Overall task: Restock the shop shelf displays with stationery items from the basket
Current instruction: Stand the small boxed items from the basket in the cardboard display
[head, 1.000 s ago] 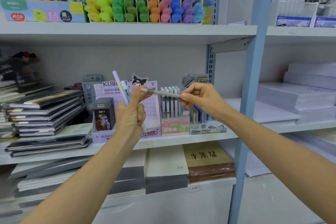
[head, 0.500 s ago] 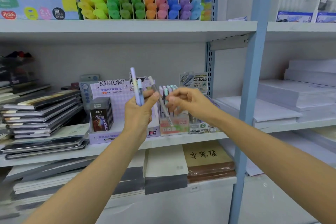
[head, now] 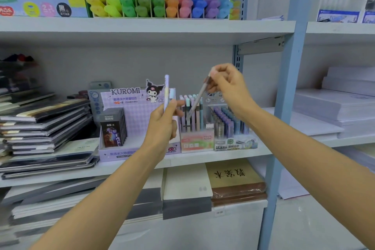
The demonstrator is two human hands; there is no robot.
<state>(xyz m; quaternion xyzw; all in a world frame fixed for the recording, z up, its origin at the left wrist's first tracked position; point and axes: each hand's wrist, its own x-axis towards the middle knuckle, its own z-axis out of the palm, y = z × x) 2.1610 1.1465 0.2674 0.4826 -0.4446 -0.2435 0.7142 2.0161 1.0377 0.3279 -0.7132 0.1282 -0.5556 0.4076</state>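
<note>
My left hand [head: 164, 124] grips two pastel pens [head: 166, 92] upright, one lilac and one pale blue, in front of the Kuromi display box [head: 129, 107]. My right hand [head: 227, 85] pinches a grey pen [head: 197, 97] by its top end. That pen slants down to the left, and its tip dips among the pens standing in the pink pen display box [head: 196, 142] on the middle shelf [head: 203, 160]. No basket is in sight.
Stacked notebooks [head: 44, 126] fill the left of the shelf. A second pen display [head: 233, 140] stands right of the pink box. Highlighters [head: 160, 0] line the shelf above. A blue upright post [head: 284, 107] rises at the right, with white paper reams [head: 334, 107] beyond.
My right hand pulled the grey pen away from my left hand, swung it from level to pointing down, rose, and brought the tip into the pink display box. The left hand barely moved.
</note>
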